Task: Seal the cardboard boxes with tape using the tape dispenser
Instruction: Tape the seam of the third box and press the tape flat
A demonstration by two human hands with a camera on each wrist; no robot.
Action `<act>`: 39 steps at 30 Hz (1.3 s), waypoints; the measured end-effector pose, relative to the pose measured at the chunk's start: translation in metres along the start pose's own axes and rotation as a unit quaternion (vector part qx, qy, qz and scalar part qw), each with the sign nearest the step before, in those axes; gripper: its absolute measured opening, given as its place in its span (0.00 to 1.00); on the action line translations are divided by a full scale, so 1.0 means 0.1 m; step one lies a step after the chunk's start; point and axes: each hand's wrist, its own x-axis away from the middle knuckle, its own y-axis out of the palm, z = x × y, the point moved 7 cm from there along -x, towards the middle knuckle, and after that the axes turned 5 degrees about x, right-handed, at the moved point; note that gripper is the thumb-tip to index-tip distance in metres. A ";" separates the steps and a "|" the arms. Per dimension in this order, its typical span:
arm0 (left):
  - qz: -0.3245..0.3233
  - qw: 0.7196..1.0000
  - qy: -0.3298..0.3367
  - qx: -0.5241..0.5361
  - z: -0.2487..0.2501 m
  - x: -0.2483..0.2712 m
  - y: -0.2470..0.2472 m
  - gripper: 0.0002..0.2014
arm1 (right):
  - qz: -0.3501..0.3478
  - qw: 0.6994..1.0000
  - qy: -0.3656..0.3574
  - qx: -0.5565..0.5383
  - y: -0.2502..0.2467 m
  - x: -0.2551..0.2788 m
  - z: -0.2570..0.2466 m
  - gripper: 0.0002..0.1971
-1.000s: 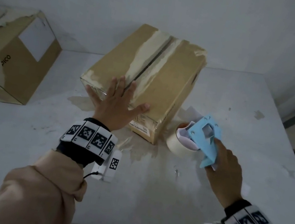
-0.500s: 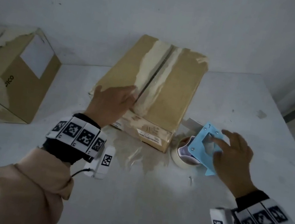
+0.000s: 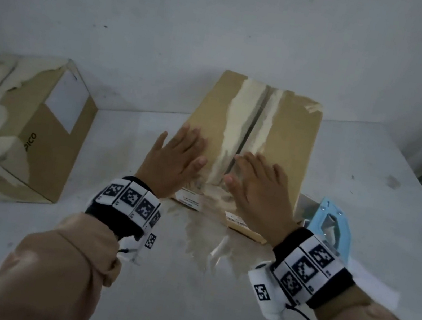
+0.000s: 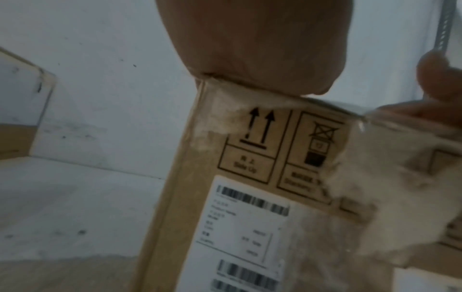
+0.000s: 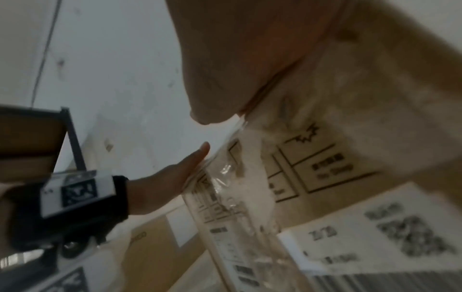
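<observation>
- Your left hand (image 3: 176, 157) and right hand (image 3: 257, 187) lie flat, fingers straight, on the worn brown cardboard box (image 3: 287, 133), one each side of its seam.
- Box's long axis runs away from you.
- Light-blue plastic tape dispenser (image 3: 332, 230) sits on the white table (image 3: 369, 172), just right of the box.

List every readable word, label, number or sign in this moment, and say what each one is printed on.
"ICO": side of the left cardboard box; the first letters are cut off.
"Side Up", below two upward arrows: front of the middle cardboard box.
Crossed-out stacking pictogram beside it; its caption is too blurred.
White barcode labels: text too small and blurred.
Square coded markers on the wristbands: no letters.
</observation>
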 end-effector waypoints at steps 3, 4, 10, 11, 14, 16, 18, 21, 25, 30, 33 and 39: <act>0.004 1.000 -0.019 0.023 0.05 0.05 0.02 0.45 | -0.036 0.999 -0.013 -0.002 0.00 -0.05 0.10 0.52; 0.004 0.999 -0.025 0.024 0.08 0.08 0.03 0.46 | -0.045 0.999 -0.021 0.002 -0.01 -0.08 0.13 0.53; -0.021 0.997 -0.041 -0.054 0.20 0.20 0.07 0.52 | -0.077 0.993 -0.062 0.068 0.00 -0.10 0.12 0.57; -0.005 0.998 -0.022 -0.062 0.22 0.19 0.03 0.51 | -0.084 0.992 -0.057 0.069 0.00 -0.10 0.11 0.58; 0.026 0.994 0.056 -0.085 0.29 0.15 0.03 0.42 | -0.078 0.995 -0.040 0.050 -0.01 -0.13 0.07 0.55; 0.022 0.993 0.096 -0.067 0.31 0.13 0.09 0.41 | -0.064 0.994 -0.056 0.061 0.02 -0.10 0.05 0.49; 0.025 0.991 0.117 -0.057 0.33 0.12 0.08 0.41 | -0.054 0.991 -0.073 0.099 0.09 -0.08 0.07 0.43; 0.045 0.988 0.127 -0.070 0.33 0.12 0.10 0.42 | -0.033 0.989 -0.071 0.129 0.09 -0.06 0.10 0.41; 0.081 0.983 0.140 -0.086 0.32 0.13 0.14 0.38 | -0.019 0.979 -0.102 0.175 0.09 -0.02 0.09 0.39; 0.088 0.979 0.153 -0.100 0.33 0.12 0.14 0.36 | 0.044 0.968 -0.138 0.204 0.08 0.10 0.19 0.33; 0.095 0.975 0.166 -0.112 0.33 0.14 0.15 0.35 | 0.075 0.963 -0.142 0.217 0.05 0.23 0.30 0.29; 0.112 0.966 0.191 -0.134 0.36 0.18 0.09 0.36 | 0.082 0.977 -0.150 0.131 -0.11 0.38 0.37 0.29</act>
